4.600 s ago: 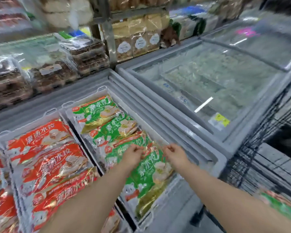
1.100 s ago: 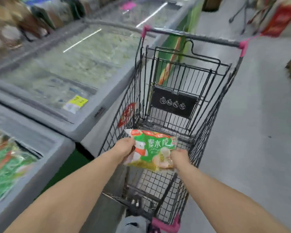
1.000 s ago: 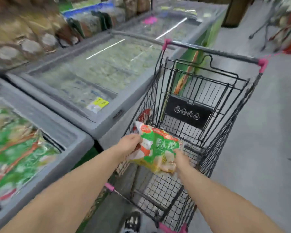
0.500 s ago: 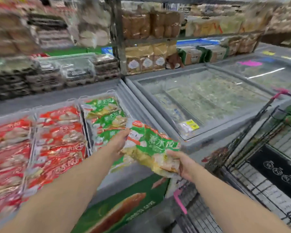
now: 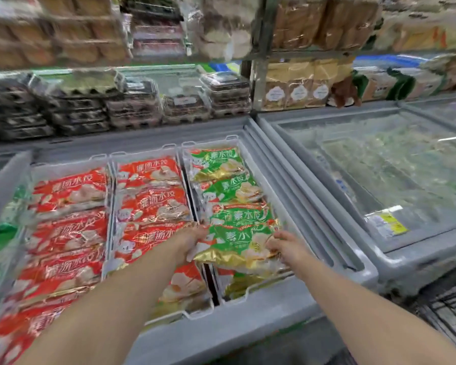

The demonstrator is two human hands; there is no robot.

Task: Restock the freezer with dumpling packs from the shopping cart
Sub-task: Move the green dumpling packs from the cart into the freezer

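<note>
I hold a green dumpling pack (image 5: 237, 246) with a gold lower edge over the right-hand bin of the open freezer (image 5: 248, 322). My left hand (image 5: 192, 239) grips its left edge and my right hand (image 5: 287, 247) grips its right edge. Beneath and behind it lie more green packs (image 5: 227, 191) in a row. Red dumpling packs (image 5: 153, 204) fill the middle bin, and further red packs (image 5: 69, 233) fill the left one. Only a corner of the shopping cart (image 5: 448, 312) shows at the lower right.
A second chest freezer (image 5: 379, 175) with a frosted glass lid and a yellow label (image 5: 387, 222) stands to the right. Stacked clear trays (image 5: 132, 106) and bagged goods (image 5: 295, 88) fill the shelves behind the freezers.
I lifted the green pack out of the cart, turned left to the freezer, and lowered it from above the freezer's front edge onto the row of green packs.
</note>
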